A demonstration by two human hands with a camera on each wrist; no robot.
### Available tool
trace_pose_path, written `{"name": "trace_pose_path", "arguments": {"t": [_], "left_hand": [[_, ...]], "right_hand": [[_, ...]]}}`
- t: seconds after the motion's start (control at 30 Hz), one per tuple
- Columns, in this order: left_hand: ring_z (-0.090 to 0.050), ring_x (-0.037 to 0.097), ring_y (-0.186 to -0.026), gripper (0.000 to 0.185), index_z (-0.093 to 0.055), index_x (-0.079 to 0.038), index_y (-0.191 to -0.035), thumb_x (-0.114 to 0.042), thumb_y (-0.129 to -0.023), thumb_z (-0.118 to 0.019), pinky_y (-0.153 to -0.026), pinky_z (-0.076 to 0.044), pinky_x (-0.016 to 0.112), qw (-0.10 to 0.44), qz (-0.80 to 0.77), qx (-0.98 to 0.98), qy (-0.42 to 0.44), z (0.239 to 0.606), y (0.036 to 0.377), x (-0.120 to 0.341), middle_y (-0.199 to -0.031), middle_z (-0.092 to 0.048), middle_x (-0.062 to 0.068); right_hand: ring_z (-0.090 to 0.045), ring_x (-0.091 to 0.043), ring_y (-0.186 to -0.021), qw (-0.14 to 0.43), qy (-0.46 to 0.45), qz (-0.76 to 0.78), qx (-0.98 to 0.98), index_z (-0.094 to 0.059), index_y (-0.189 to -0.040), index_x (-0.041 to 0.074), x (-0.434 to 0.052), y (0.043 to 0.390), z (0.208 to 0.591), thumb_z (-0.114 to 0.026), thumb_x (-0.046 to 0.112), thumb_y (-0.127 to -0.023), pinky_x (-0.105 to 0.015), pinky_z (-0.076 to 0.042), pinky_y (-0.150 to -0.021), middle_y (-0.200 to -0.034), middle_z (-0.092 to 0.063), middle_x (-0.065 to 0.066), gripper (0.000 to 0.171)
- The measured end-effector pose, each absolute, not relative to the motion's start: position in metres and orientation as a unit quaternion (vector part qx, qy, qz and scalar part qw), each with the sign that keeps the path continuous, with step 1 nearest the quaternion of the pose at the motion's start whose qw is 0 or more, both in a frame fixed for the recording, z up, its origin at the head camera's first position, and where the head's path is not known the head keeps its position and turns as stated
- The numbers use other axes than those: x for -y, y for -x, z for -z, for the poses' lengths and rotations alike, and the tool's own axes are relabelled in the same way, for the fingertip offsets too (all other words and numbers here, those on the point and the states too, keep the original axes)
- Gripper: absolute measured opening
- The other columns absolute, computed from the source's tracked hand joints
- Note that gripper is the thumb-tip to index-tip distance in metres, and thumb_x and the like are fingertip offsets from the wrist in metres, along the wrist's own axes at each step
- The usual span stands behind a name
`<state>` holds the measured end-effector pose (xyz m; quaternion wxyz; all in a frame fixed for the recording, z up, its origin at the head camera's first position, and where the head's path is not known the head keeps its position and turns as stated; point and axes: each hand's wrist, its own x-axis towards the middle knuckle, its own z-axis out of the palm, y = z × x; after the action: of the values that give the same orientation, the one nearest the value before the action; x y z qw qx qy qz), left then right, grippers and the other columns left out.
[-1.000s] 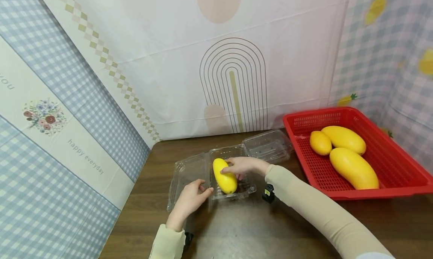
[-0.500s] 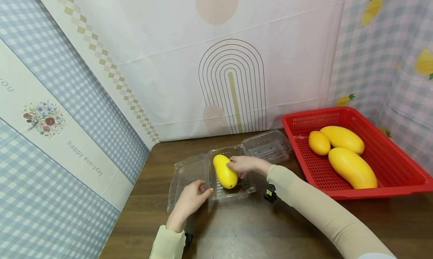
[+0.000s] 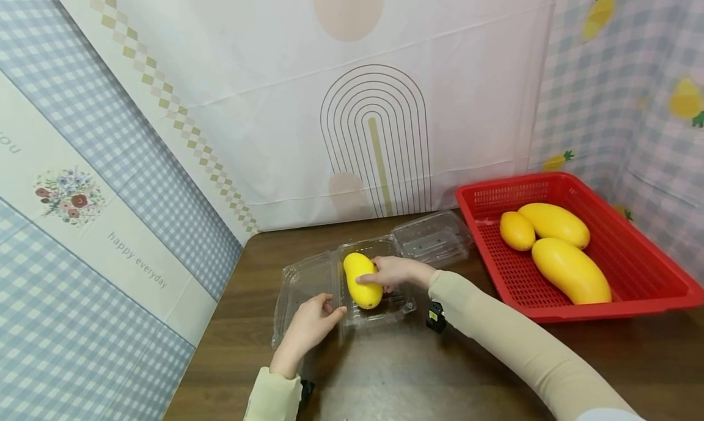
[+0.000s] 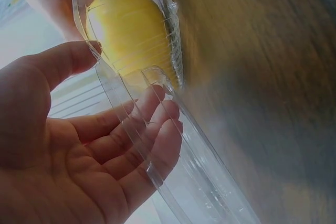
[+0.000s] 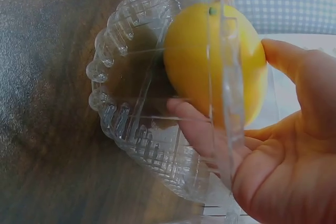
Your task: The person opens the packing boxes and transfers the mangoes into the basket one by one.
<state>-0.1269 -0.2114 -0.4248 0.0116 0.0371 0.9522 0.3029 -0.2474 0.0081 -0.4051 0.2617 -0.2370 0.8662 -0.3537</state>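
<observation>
Near the centre of the head view, slightly low, a clear clamshell [image 3: 376, 286] lies open on the brown table [image 3: 495, 360]. Its tray holds a yellow mango [image 3: 362, 280], lying lengthwise with one end toward the wall. The right hand [image 3: 392, 272] reaches in from the lower right and grips the mango: the thumb lies over its top and the fingers curl round its right side, inside the tray. The right wrist view shows this through the ridged plastic, with the thumb [image 5: 294, 61] on one flank of the mango [image 5: 210, 56] and a finger under it.

The left hand [image 3: 308, 323] sits just left of the tray, at the hinge between tray and flat lid. In the left wrist view the hand [image 4: 79, 156] lies palm-up, fingers loosely bent under the plastic edge [image 4: 152, 145] and the thumb [image 4: 58, 64] above it, a light hold on the clamshell.

Right of the tray lies a second clear clamshell [image 3: 437, 236]. At the right of the frame a red basket [image 3: 649, 262] holds three more mangoes [image 3: 569, 269]. Patterned cloths [image 3: 165, 134] hang behind.
</observation>
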Motion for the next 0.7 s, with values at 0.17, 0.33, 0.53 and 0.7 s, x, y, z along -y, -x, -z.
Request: {"name": "trace_pose_path", "arguments": {"t": [0.17, 0.33, 0.53, 0.7], "left_hand": [[-0.063, 0.019, -0.08, 0.053, -0.062, 0.007, -0.125, -0.036, -0.095, -0.068, -0.073, -0.054, 0.042, 0.011, -0.299, -0.954, -0.037, 0.425, 0.127, 0.211, -0.094, -0.067, 0.007], [-0.062, 0.017, -0.078, 0.052, -0.063, 0.007, -0.124, -0.036, -0.095, -0.068, -0.072, -0.053, 0.04, 0.006, -0.291, -0.956, -0.035, 0.425, 0.129, 0.211, -0.092, -0.067, 0.005], [-0.061, 0.017, -0.077, 0.053, -0.063, 0.006, -0.124, -0.037, -0.095, -0.069, -0.071, -0.053, 0.04, 0.005, -0.294, -0.955, -0.029, 0.426, 0.13, 0.21, -0.09, -0.067, 0.004], [-0.061, 0.017, -0.077, 0.052, -0.063, 0.006, -0.124, -0.036, -0.095, -0.068, -0.073, -0.053, 0.041, 0.002, -0.296, -0.955, -0.027, 0.426, 0.13, 0.209, -0.089, -0.067, 0.003]], "right_hand": [[-0.067, -0.024, -0.078, 0.239, 0.234, 0.353, -0.874, -0.048, -0.136, -0.007, -0.009, 0.25, 0.406, -0.069, 0.045, -0.091, -0.038, -0.059, -0.071, -0.097, -0.064, -0.01, 0.072], [-0.066, -0.023, -0.076, 0.219, 0.237, 0.339, -0.884, -0.049, -0.135, -0.007, -0.011, 0.251, 0.402, -0.069, 0.044, -0.088, -0.039, -0.059, -0.07, -0.096, -0.065, -0.01, 0.072], [-0.064, -0.018, -0.076, 0.199, 0.237, 0.326, -0.893, -0.05, -0.134, -0.006, -0.014, 0.253, 0.394, -0.067, 0.043, -0.088, -0.036, -0.058, -0.069, -0.098, -0.065, -0.01, 0.07], [-0.063, -0.019, -0.081, 0.182, 0.238, 0.317, -0.9, -0.046, -0.14, -0.008, -0.018, 0.257, 0.384, -0.066, 0.043, -0.088, -0.033, -0.055, -0.069, -0.108, -0.066, -0.014, 0.076]]}}
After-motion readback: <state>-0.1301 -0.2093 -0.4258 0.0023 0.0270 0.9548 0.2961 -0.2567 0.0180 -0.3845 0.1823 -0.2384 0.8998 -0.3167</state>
